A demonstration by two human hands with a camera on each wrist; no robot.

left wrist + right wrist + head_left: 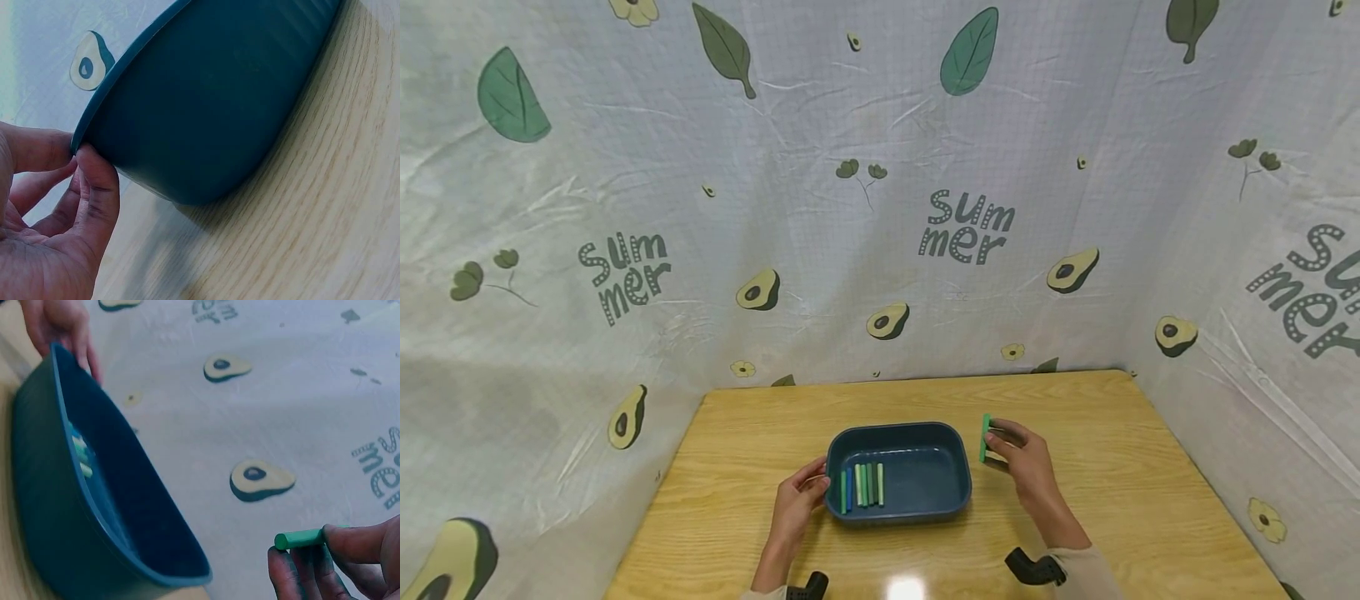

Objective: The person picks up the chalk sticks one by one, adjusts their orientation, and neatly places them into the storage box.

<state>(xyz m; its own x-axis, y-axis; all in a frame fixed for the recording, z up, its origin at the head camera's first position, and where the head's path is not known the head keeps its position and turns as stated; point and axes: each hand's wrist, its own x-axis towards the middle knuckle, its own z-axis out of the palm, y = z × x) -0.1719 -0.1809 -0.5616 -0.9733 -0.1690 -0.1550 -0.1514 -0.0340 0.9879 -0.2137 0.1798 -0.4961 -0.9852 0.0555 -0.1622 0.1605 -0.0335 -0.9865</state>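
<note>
A dark blue rounded plastic container (928,483) stands on the table. My left hand (796,504) holds its left end; in the left wrist view, thumb and forefinger pinch the container's rim (131,59). Several chalk sticks (869,485), mostly green shades with one blue, lie side by side in the container's left part. To the right of the container, my right hand (1028,458) pinches a green chalk stick (985,438) between thumb and fingers. The right wrist view shows the round end of that green chalk (299,539) and dark smudges on the fingertips (281,569).
The light wooden table (760,425) carries the container near its middle. Behind and at both sides hangs a pale sheet (820,250) printed with avocados, leaves and lettering. Dark wrist devices (1033,568) sit on both forearms.
</note>
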